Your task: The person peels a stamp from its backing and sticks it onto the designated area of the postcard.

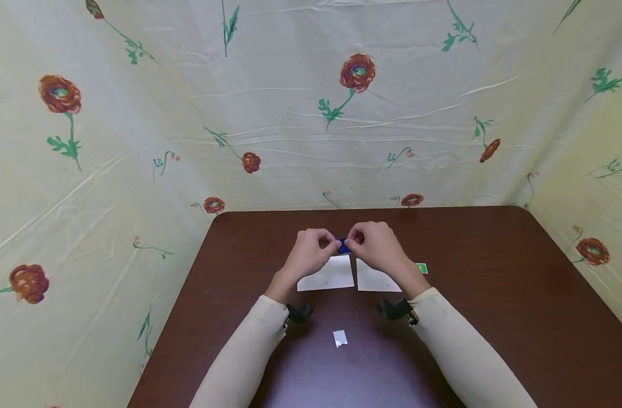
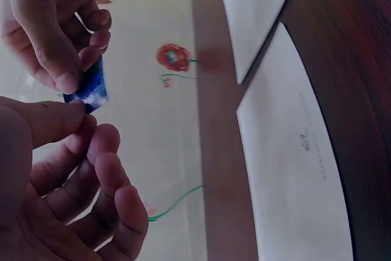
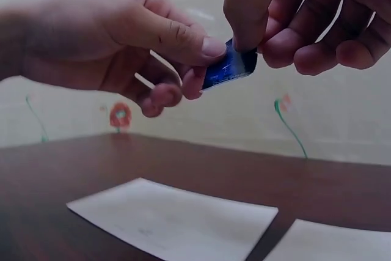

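Observation:
A small, flat blue sachet (image 1: 344,247) is held up between both hands, over the far part of the table. My left hand (image 1: 311,252) pinches one end of it between thumb and fingertips. At the other end, the thumb and index finger of my right hand (image 1: 377,243) grip it. The left wrist view shows a finely toothed edge on the shiny sachet (image 2: 95,90). Pale print runs along the sachet (image 3: 229,68) in the right wrist view. Fingertips cover much of both ends.
Two white sheets, a left sheet (image 1: 328,276) and a right sheet (image 1: 374,279), lie side by side below the hands. A small green-and-white piece (image 1: 422,268) shows beyond the right wrist. Nearer me lies a little white scrap (image 1: 340,339) on the brown table (image 1: 494,317). Flowered cloth (image 1: 290,102) hangs behind.

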The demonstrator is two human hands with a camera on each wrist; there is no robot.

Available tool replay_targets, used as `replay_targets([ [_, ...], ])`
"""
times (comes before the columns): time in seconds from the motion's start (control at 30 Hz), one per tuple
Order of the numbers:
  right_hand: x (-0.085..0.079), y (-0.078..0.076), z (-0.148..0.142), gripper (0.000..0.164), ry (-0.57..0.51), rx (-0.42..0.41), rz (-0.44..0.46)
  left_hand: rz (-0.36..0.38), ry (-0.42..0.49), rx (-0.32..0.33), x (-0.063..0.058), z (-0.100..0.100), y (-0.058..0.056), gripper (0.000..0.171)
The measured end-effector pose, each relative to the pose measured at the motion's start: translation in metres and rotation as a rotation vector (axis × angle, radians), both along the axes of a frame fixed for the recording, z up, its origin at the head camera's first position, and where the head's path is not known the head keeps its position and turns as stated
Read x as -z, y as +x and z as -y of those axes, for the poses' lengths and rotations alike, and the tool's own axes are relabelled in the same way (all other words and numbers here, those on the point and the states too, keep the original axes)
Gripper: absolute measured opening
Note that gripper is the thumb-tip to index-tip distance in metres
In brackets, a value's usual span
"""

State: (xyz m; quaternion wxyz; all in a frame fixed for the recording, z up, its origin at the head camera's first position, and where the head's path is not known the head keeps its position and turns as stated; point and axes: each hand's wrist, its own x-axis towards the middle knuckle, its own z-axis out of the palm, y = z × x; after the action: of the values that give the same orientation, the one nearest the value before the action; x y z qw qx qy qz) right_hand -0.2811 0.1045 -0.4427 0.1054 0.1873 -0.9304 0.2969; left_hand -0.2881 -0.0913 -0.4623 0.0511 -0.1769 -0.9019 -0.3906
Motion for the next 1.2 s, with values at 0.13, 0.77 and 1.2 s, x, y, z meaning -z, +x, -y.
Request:
replay_targets([
  [0.13,0.012,-0.013,0.004,0.015,0.074,0.006,0.064,0.049,-0.090,-0.018,0.010,-0.001,-0.011,0.019],
  [0.77,0.053,-0.045,0.009,0.014,0.194,-0.024,0.218,0.141,-0.261,-0.127,0.046,-0.011,-0.031,0.021],
  [1.2,0.063,-0.049,0.009,0.019,0.217,-0.023,0.276,0.170,-0.280,-0.142,0.054,-0.013,-0.034,0.019],
])
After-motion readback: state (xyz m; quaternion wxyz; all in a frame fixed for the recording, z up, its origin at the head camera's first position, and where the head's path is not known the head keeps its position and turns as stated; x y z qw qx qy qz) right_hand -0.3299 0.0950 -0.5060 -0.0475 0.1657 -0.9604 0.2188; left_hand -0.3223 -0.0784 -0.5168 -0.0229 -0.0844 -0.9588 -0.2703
